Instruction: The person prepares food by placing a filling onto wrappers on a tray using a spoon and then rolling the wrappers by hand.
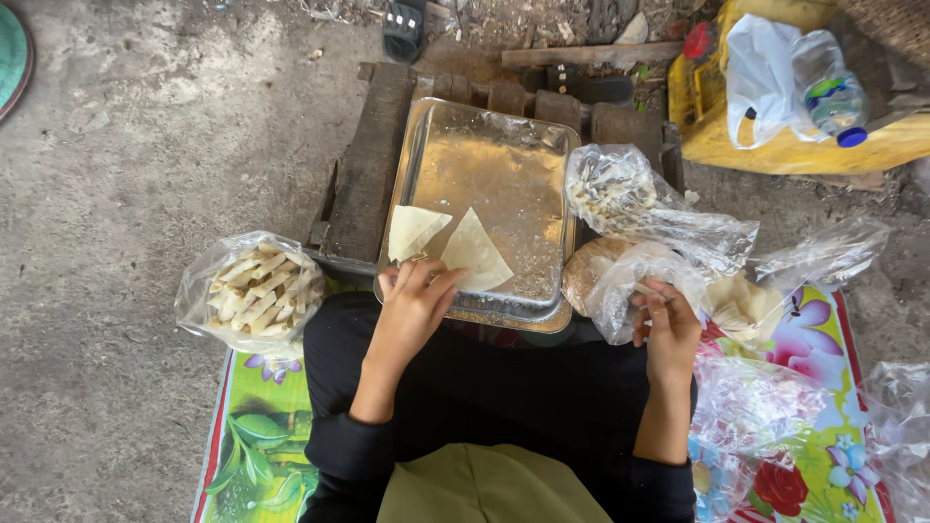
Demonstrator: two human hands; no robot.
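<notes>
Left of the rectangular metal tray [504, 155] sits a clear plastic bag of pale rolled pastry sticks [254, 291]. On the tray's near edge, the left hand [412, 308] rests with fingers spread on a pale triangular wrapper sheet [475, 254]; a second triangle [415, 230] lies just beside it. Right of the tray, the right hand [668, 324] pinches the crinkled clear bag of round wrappers [620, 276]. The thin sheet could tear if dragged, and the loose bag may slip off.
</notes>
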